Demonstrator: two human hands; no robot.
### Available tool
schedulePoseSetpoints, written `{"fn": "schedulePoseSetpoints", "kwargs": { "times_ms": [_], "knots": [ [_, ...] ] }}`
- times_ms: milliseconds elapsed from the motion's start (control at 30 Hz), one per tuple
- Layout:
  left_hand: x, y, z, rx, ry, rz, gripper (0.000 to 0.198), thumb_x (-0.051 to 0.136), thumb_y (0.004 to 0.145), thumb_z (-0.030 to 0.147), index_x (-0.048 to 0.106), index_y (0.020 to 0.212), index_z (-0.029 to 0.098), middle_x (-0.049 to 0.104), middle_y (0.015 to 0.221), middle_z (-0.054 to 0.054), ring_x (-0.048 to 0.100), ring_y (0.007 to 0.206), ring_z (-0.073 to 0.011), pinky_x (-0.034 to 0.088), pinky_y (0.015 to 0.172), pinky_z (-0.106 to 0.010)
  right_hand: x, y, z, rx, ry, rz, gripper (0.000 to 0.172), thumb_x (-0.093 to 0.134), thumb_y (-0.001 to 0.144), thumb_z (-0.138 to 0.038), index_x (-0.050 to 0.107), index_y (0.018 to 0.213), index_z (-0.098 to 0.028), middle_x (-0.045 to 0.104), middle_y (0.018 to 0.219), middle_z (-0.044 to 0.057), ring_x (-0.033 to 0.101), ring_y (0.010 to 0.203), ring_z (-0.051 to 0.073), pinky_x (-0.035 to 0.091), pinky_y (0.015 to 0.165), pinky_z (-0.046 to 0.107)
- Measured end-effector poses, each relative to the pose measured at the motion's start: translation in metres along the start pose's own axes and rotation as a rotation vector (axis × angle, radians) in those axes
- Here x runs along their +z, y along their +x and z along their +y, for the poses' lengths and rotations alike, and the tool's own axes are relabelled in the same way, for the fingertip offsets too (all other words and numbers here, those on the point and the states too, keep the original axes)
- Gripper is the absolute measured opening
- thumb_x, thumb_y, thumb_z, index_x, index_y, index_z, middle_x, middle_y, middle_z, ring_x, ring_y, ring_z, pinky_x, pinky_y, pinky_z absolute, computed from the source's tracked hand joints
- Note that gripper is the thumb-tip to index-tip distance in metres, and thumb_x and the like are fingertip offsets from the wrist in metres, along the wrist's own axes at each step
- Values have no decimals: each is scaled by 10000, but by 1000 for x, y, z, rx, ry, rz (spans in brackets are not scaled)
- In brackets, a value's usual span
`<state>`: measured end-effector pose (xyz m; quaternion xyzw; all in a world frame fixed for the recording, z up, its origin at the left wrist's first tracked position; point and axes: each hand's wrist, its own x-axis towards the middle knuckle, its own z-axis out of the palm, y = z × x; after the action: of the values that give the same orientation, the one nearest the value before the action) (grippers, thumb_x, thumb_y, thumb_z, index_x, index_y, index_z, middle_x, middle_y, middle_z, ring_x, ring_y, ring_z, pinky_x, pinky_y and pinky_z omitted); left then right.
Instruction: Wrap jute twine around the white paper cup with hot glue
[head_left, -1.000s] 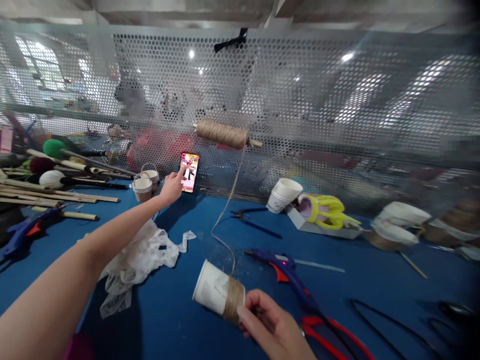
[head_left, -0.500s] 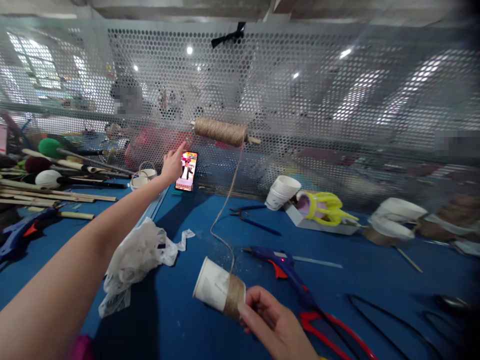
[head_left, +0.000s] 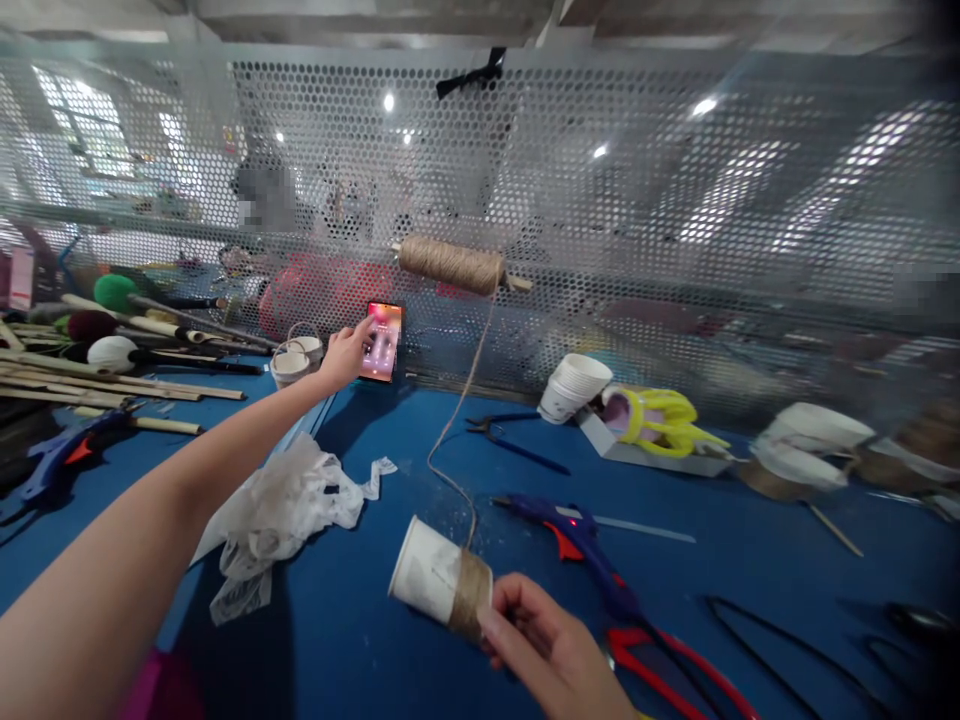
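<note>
The left hand (head_left: 346, 352) was lowered to the phone (head_left: 382, 342), upper left of centre, fingertip on its changed screen, nothing gripped. The twine-wrapped paper cup (head_left: 439, 582) was kept clasped by the right hand (head_left: 551, 655) at lower centre; winding was judged paused.

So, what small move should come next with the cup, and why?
Probably bring the left hand from the phone to the paper cup: the right hand alone holds it, only its base end is wrapped, and the twine hangs slack from the spool.
</note>
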<state>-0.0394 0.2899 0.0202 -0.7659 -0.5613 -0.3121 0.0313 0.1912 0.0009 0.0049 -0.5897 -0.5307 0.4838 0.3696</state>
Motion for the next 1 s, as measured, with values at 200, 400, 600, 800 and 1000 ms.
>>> {"fn": "schedulePoseSetpoints", "kwargs": {
  "times_ms": [200, 400, 600, 800, 1000],
  "knots": [
    [13, -8, 0, 25, -7, -68, 667, 380, 747, 43, 250, 1392, 155, 636, 1126, -67, 451, 1090, -238, 296, 935, -358, 0, -1, -1, 16, -5, 6, 320, 550, 695, -522, 465, 642, -218, 476, 590, -19, 428, 583, 139, 343, 587, 270],
    [12, -16, 7, 17, -37, -34, 665, 406, 750, 51, 252, 1383, 187, 640, 1084, -56, 475, 1065, -233, 319, 927, -362, -4, 1, 2, 25, 1, -41, 310, 549, 704, -514, 477, 660, -215, 460, 611, -21, 433, 597, 139, 346, 580, 264],
    [5, -24, 15, -61, -58, 24, 577, 450, 780, 81, 304, 1333, 155, 642, 1043, -69, 506, 1058, -238, 371, 912, -373, -9, 3, 4, 13, -44, -125, 288, 527, 751, -487, 484, 702, -207, 472, 644, -18, 443, 621, 133, 365, 603, 260],
    [2, -26, 12, -200, -54, 2, 349, 500, 868, 192, 456, 1213, 156, 599, 1072, -87, 563, 985, -218, 466, 847, -405, -5, 2, 0, 21, -22, -87, 269, 552, 737, -466, 494, 695, -207, 490, 636, -20, 462, 621, 133, 379, 609, 259],
    [-14, -34, 35, -193, -122, -176, 286, 506, 879, 289, 522, 1133, 157, 551, 1145, -89, 575, 958, -198, 499, 807, -399, 1, -1, -2, 7, 31, 10, 257, 566, 707, -449, 502, 661, -204, 496, 608, -25, 456, 587, 127, 361, 575, 253]
  ]
}}
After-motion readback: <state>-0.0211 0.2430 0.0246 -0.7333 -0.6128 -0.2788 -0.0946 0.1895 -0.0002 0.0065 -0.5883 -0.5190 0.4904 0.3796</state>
